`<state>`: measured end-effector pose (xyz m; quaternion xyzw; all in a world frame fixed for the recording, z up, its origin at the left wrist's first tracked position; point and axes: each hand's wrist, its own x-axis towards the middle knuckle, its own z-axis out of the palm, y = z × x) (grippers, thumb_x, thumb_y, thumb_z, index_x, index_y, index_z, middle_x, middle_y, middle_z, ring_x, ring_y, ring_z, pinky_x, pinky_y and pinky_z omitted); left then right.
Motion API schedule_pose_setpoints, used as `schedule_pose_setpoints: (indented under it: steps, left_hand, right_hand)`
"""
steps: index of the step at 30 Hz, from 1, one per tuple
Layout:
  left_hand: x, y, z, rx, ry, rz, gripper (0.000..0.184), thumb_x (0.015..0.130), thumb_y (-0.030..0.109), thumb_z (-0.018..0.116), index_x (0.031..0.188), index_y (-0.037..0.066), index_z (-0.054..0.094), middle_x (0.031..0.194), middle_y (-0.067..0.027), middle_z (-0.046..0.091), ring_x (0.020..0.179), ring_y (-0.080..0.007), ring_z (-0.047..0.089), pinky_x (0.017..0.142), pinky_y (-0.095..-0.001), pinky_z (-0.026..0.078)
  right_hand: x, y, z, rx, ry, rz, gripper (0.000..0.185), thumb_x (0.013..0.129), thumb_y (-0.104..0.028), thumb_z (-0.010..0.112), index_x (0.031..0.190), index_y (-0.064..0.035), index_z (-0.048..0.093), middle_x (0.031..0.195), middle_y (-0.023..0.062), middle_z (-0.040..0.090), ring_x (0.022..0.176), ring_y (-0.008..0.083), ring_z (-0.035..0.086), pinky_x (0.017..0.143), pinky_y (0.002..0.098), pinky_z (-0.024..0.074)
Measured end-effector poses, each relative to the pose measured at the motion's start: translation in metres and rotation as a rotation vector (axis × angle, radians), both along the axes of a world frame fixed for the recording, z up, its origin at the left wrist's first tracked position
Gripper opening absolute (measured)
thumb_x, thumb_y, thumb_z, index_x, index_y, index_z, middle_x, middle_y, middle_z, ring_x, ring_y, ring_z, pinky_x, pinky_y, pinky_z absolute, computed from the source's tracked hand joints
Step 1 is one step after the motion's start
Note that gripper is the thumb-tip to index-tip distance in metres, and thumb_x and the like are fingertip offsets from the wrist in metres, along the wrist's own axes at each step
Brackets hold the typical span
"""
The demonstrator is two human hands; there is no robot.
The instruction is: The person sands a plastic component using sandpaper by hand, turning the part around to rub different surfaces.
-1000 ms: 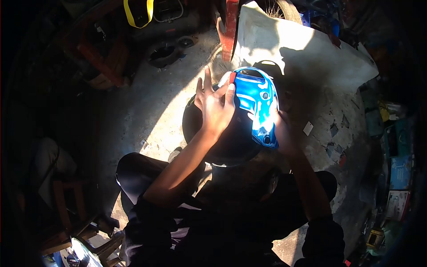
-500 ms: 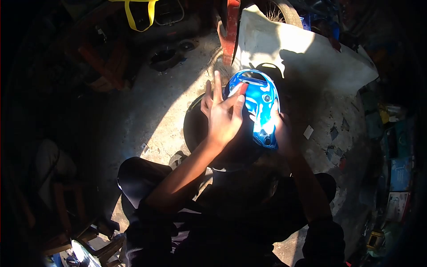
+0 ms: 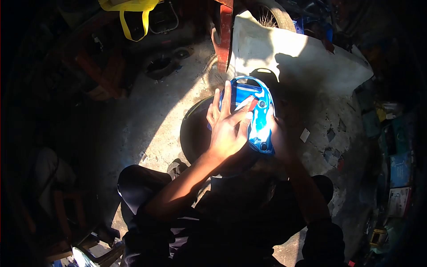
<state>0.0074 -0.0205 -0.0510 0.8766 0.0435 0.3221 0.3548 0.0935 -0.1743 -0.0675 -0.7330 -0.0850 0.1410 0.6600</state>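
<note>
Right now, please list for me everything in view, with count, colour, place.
Shell: 1, blue, centre
Piece: 1, red, over the shell
Round thing: 1, black, partly behind the shell
Sheet: 1, white, top right
Wheel: 1, pale-rimmed, beyond the sheet
Post: 1, red, top centre
Bag: 1, yellow, top left
Card: 1, white, floor, right
Boxes: at least 2, blue and white, right edge
Floor: 1, grey, all around
Clutter: uncountable, dark, edges
Knees: 2, black, bottom half
Left hand: 1, bare, holding the piece
Right hand: 1, bare, on the shell's right edge
</note>
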Motion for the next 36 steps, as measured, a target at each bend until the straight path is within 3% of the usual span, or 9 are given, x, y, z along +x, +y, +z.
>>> schedule_pose_setpoints:
  steps: [2,3,5,10,17,22,25,31,36]
  left_hand:
    - [0.011,0.012,0.010,-0.030,0.032,0.136,0.029,0.100,0.034,0.061,0.120,0.021,0.077,0.168,-0.0179,0.017,0.152,-0.0440,0.014,0.121,-0.0570,0.012]
    - [0.019,0.021,0.017,0.025,-0.023,0.211,0.028,0.100,0.029,0.059,0.119,0.019,0.077,0.157,-0.0185,0.034,0.138,-0.0444,0.031,0.115,-0.0532,0.025]
    - [0.026,0.032,0.035,0.051,0.002,0.235,0.026,0.100,0.027,0.060,0.116,0.018,0.078,0.142,-0.0175,0.043,0.125,-0.0400,0.039,0.109,-0.0507,0.031]
    - [0.033,0.035,0.077,0.266,-0.105,0.079,0.025,0.093,0.015,0.063,0.109,0.000,0.075,0.107,-0.0115,0.062,0.100,-0.0312,0.054,0.086,-0.0424,0.045]
    - [0.042,0.010,0.118,0.342,-0.024,0.009,0.026,0.090,0.010,0.065,0.113,-0.001,0.072,0.114,-0.0176,0.066,0.110,-0.0346,0.059,0.096,-0.0452,0.043]
    - [0.041,0.023,0.100,0.195,0.119,-0.094,0.043,0.106,0.035,0.048,0.125,0.000,0.063,0.120,-0.0216,0.067,0.116,-0.0400,0.060,0.101,-0.0476,0.041]
    - [0.044,0.036,0.094,0.179,0.123,-0.099,0.043,0.106,0.036,0.046,0.124,0.000,0.064,0.122,-0.0222,0.067,0.116,-0.0403,0.061,0.102,-0.0486,0.042]
    - [0.052,0.043,0.093,0.081,0.016,-0.090,0.045,0.108,0.038,0.042,0.119,-0.001,0.063,0.109,-0.0284,0.068,0.104,-0.0482,0.063,0.092,-0.0512,0.050]
    - [0.049,0.031,0.093,-0.005,0.171,-0.126,0.049,0.107,0.038,0.043,0.106,-0.004,0.066,0.099,-0.0292,0.069,0.095,-0.0474,0.066,0.085,-0.0499,0.052]
  right_hand:
    - [-0.001,-0.001,0.006,0.080,0.003,-0.002,0.065,0.105,-0.058,0.042,0.117,0.0004,0.068,0.092,0.0094,0.071,0.090,0.0144,0.063,0.087,0.0324,0.0487]
    - [-0.004,-0.002,0.018,0.011,0.027,0.118,0.066,0.106,-0.059,0.041,0.114,0.0008,0.069,0.093,0.0091,0.070,0.088,0.0140,0.062,0.085,0.0321,0.0486]
    - [-0.001,-0.004,0.030,-0.046,0.044,0.235,0.067,0.106,-0.059,0.041,0.112,0.0012,0.070,0.093,0.0088,0.070,0.086,0.0135,0.062,0.084,0.0318,0.0484]
    - [-0.007,-0.003,0.083,0.006,0.026,0.216,0.062,0.106,-0.057,0.041,0.096,-0.0018,0.069,0.079,0.0006,0.063,0.073,0.0086,0.057,0.072,0.0277,0.0472]
    - [0.019,-0.007,0.092,-0.026,-0.074,0.346,0.053,0.108,-0.050,0.043,0.092,-0.0049,0.067,0.074,-0.0038,0.056,0.069,0.0063,0.052,0.067,0.0273,0.0447]
    - [0.016,-0.004,0.091,0.025,-0.055,0.329,0.050,0.108,-0.047,0.046,0.102,-0.0013,0.066,0.081,-0.0025,0.060,0.077,0.0070,0.056,0.071,0.0272,0.0465]
    - [0.021,0.008,0.086,0.065,-0.011,0.377,0.053,0.107,-0.049,0.047,0.111,0.0003,0.066,0.085,0.0006,0.063,0.083,0.0099,0.061,0.078,0.0283,0.0496]
    - [0.006,0.022,0.098,0.047,0.006,0.318,0.059,0.106,-0.053,0.045,0.126,-0.0006,0.062,0.108,0.0079,0.068,0.095,0.0169,0.064,0.093,0.0338,0.0496]
    - [0.003,0.005,0.093,-0.196,0.006,0.238,0.060,0.106,-0.054,0.044,0.119,0.0002,0.066,0.094,0.0082,0.069,0.086,0.0152,0.064,0.084,0.0325,0.0499]
